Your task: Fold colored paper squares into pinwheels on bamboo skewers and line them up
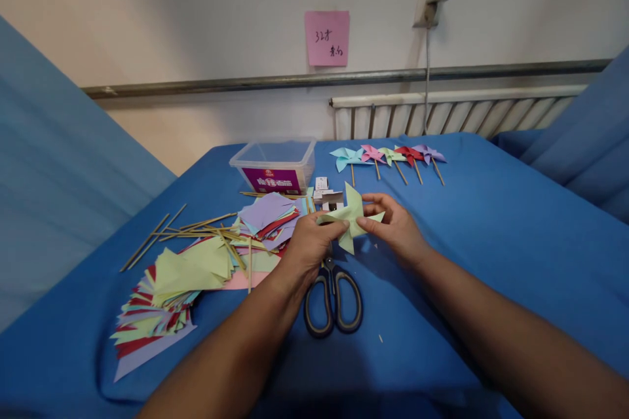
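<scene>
Pinching a pale green paper pinwheel [350, 217] from both sides | left hand [308, 243] fingertips closed on it | right hand [396, 226] likewise | scissors [333, 300] just below on blue cloth [491, 242]

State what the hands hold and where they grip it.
Both hands hold a light green paper pinwheel: left hand pinches its left blade, right hand pinches near its centre-right.
</scene>
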A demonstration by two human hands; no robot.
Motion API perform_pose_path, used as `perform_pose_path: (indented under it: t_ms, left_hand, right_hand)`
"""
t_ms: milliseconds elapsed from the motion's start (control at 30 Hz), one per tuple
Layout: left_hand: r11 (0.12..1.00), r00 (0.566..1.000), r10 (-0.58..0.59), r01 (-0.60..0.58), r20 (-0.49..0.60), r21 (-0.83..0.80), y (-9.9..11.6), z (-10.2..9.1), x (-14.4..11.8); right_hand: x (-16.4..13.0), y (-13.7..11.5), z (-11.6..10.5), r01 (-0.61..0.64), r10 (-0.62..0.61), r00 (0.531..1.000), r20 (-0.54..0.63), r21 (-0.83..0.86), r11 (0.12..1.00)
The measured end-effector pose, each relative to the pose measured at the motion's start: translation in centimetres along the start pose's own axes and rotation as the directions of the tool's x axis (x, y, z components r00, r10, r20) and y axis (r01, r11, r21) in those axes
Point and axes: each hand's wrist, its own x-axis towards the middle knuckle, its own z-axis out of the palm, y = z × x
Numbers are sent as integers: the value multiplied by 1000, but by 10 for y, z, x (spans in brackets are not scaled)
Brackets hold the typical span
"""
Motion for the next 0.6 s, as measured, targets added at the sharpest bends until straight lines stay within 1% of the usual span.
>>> perform_pose_path:
  t_ms: [133, 333, 500, 600]
  left_hand:
    - [997, 999, 31, -28, -39, 78, -2, 1, 0]
    - [969, 989, 134, -119, -55, 218, -3, 1, 2]
    - [957, 991, 132, -118, -35, 265, -6, -1, 5]
    - [952, 993, 119, -111, -10, 284, -7, -2, 6]
  right_hand:
    - [-2, -2, 1, -29, 29, 1000, 1, -32, 999]
    - [0, 2, 4, -23, 23, 1000, 3, -44, 999]
    - [2, 7, 5, -5, 5, 1000, -8, -31, 1000]
    - [2, 8, 5, -3, 2, 1000, -13, -54, 999]
